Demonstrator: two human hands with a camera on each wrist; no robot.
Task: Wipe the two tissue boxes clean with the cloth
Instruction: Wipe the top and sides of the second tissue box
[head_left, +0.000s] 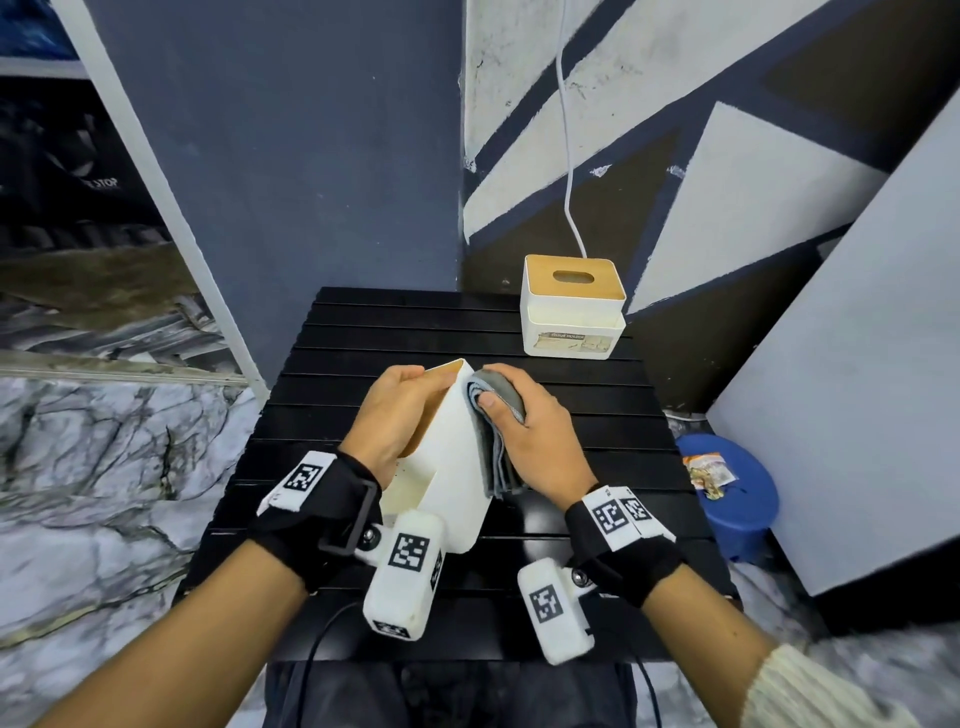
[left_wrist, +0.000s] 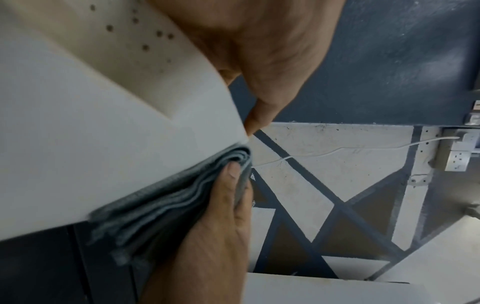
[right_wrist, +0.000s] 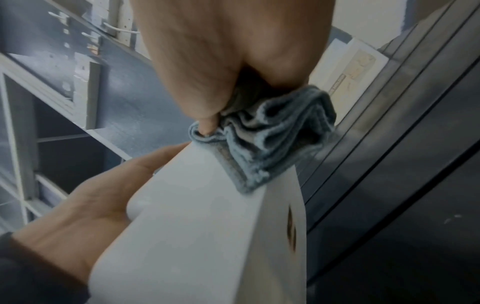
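At frame centre, a white tissue box (head_left: 457, 457) is held tilted by the left hand (head_left: 395, 415), fingers curled round its wooden top. Its long axis runs bottom to top. A folded grey cloth (head_left: 496, 441), clamped in the right hand (head_left: 535, 436), is pressed against the box's right face. The second box (head_left: 571, 312) stands apart, upper right.

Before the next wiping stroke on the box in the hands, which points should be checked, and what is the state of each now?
1. Left hand holds the tilted tissue box firmly: ok.
2. Right hand grips the folded cloth: ok.
3. Cloth touches the white side of the box: ok.
4. That side is already clean: cannot tell; the cloth covers part of it.
5. Dark specks inside the box's open tray are wiped: not ok.
6. Second tissue box stands upright at the table's far edge, apart from the hands: ok.
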